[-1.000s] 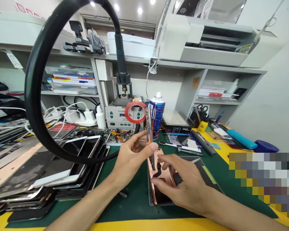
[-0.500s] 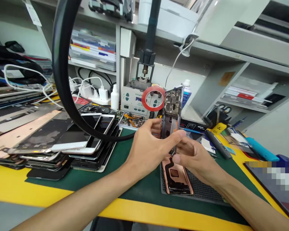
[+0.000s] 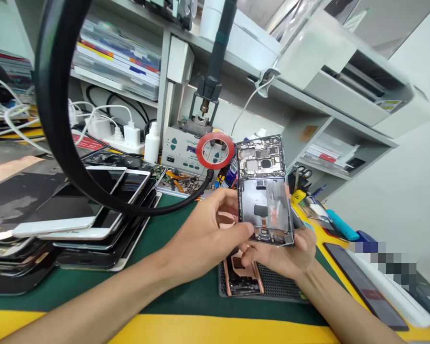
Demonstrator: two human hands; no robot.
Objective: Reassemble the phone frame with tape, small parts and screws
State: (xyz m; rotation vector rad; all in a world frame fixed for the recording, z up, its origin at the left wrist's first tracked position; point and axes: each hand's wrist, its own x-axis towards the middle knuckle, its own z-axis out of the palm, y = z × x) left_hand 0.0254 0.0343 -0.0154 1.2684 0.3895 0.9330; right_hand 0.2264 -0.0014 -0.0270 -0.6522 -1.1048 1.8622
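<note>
Phone frame [image 3: 264, 193], opened to show its circuit boards and a grey inner panel, is held up toward the viewer over a green work mat [image 3: 186, 296], tilted slightly to the left. The left hand [image 3: 213, 234] pinches its lower left side, thumb across the front and fingers bent behind the edge. The right hand [image 3: 284, 255] is cupped against the lower end and lower right corner; its fingers are partly hidden, so whether they grip or merely support cannot be told. Below the hands, a copper-coloured back cover [image 3: 241, 277] lies on a dark perforated pad [image 3: 279, 285]. To the left is a stack of phones and panels [image 3: 103, 239], two white-edged ones on top. Behind, a roll of red tape [image 3: 215, 167] stands in front of a grey control unit [image 3: 179, 150], near a white bottle [image 3: 152, 143]. A thick black hose [image 3: 50, 95] loops across the left foreground.
</note>
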